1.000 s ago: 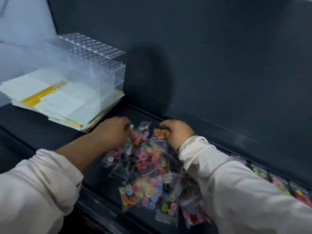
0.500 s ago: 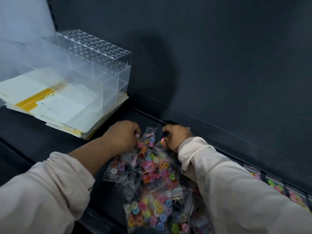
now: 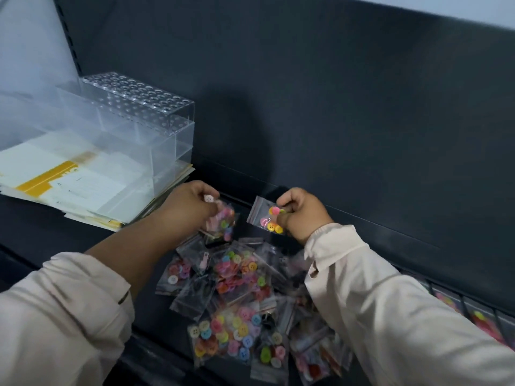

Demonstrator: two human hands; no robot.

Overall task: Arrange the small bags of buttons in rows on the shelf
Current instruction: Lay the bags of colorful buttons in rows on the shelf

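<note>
A loose pile of small clear bags of coloured buttons (image 3: 239, 296) lies on the dark shelf (image 3: 55, 227). My left hand (image 3: 189, 204) grips one bag of pink and mixed buttons (image 3: 223, 222) lifted just above the pile's far end. My right hand (image 3: 301, 214) pinches another small bag with yellow, pink and orange buttons (image 3: 264, 215), held up near the shelf's back panel. The two held bags are apart, with a dark gap between them.
A clear acrylic organiser with a perforated top (image 3: 133, 118) stands on a stack of white and yellow papers (image 3: 69, 185) at the left. Bags of buttons stand in a divided row (image 3: 473, 316) at the right front. The dark back panel (image 3: 334, 107) rises behind.
Both hands have lifted off the pile, each taking a bag up with it. The right hand's bag has come clear of the heap and now hangs in the air.
</note>
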